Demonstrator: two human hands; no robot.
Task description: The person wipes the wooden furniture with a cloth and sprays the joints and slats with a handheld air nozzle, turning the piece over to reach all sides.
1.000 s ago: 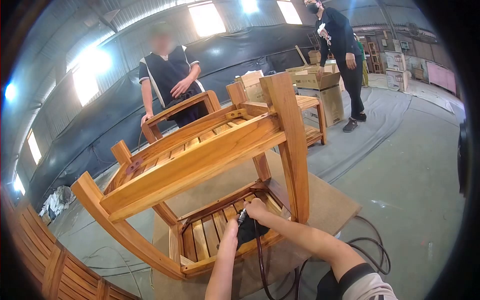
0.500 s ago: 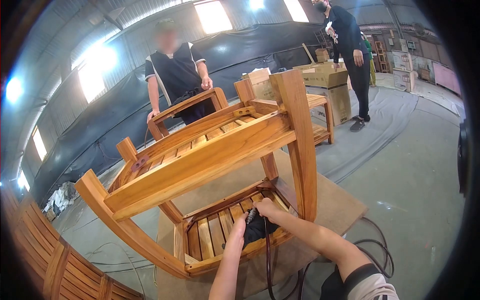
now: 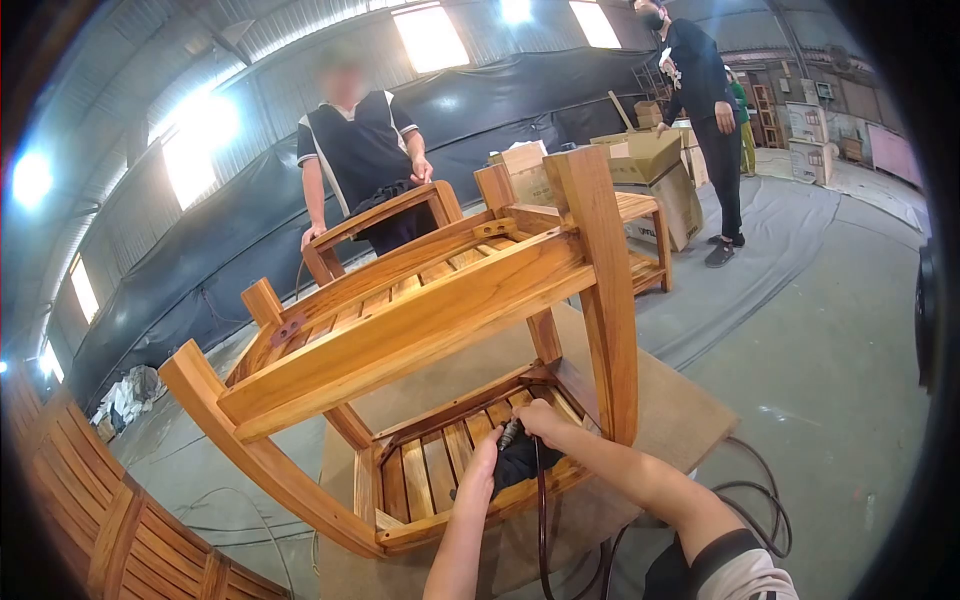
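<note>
Trouble, as I judge it from my distant seat, could start above and left of the left hand, where an upturned wooden frame rises: should the person beyond it jolt the wood, a leg could knock the forearms. Just left of that hand lie slats, which a slip of metal might scratch. I have the left hand along a ribbed metal fitting; its fingers are hidden, so I cannot tell how far it is closed. Beneath both hands sits a black item, its shape unclear. I have the right hand curled closed on the fitting's upper end. Below it hangs a dark hose; well right, past the board, lie hose loops. If these are joined, a snag there could tug the fitting loose.
</note>
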